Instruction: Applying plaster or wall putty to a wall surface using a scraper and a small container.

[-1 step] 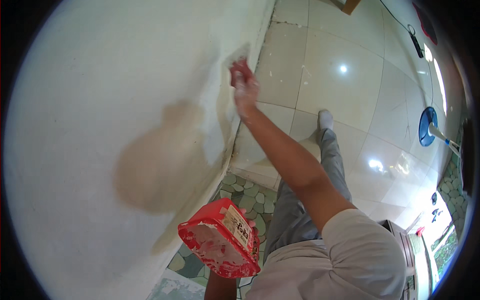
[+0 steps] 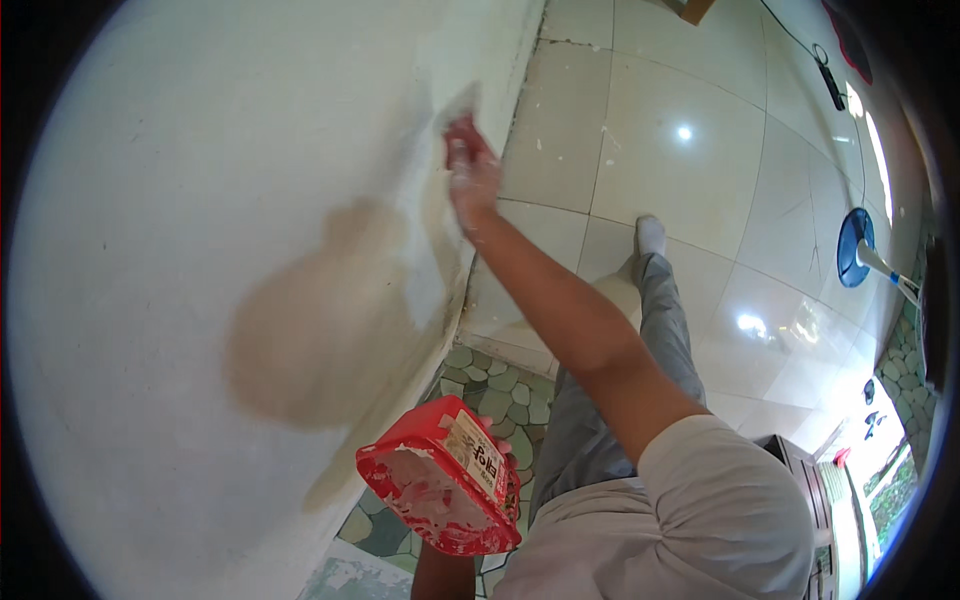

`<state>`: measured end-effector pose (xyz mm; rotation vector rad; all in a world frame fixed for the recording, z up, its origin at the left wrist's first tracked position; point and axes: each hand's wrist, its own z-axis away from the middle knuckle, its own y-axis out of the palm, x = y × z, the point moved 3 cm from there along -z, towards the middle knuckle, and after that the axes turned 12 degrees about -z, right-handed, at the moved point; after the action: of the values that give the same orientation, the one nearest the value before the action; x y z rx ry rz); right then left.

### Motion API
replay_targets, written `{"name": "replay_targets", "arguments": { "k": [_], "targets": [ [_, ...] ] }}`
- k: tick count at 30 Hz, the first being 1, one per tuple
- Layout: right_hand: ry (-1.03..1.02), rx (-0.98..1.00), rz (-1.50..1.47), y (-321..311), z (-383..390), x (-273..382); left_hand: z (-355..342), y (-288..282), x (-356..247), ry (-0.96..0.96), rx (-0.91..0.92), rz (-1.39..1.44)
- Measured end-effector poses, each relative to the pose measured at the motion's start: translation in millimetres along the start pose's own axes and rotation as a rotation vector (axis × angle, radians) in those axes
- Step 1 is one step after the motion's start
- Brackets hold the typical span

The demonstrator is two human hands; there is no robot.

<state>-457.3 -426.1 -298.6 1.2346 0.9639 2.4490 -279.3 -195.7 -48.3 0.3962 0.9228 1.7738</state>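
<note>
My right hand grips a red-handled scraper against the white wall, close to the wall's edge along the tiled floor; its blade is blurred. White residue shows on my fingers. Low in the view, my left hand holds a red plastic tub with a paper label, tilted so that the pale paste smeared inside shows. Most of that hand is hidden behind the tub. A shadow lies on the wall left of my right arm.
Glossy cream floor tiles meet mosaic stone tiles. My socked foot stands right of the wall. At the right are a blue round object with a white handle, a black cord with a long black piece, and dark footwear. A wooden leg shows at the top.
My right hand and the scraper have moved slightly left along the wall surface, farther from the floor edge. The tub in my left hand stays in place.
</note>
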Motion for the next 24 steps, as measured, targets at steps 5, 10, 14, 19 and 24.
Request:
{"name": "replay_targets", "arguments": {
  "k": [5,10,14,19,24],
  "targets": [
    [-0.293,0.318,0.478,67.1,83.5,24.0,7.6,-13.9,-5.6,-0.007,-0.016,0.065],
    [-0.089,0.478,0.462,23.0,102.5,50.7,0.2,-15.2,-1.9,-0.038,0.003,0.096],
    [0.098,0.172,0.388,-21.0,53.8,36.6,-5.5,-14.0,0.9,-0.058,-0.009,0.113],
    [0.022,0.197,0.734,-23.2,-23.9,4.7,-14.3,-8.4,7.5,-0.089,-0.028,0.128],
    [0.071,0.352,0.526,22.4,-10.0,-2.2,-8.7,-23.9,12.0,-0.101,-0.041,0.127]
  ]
}}
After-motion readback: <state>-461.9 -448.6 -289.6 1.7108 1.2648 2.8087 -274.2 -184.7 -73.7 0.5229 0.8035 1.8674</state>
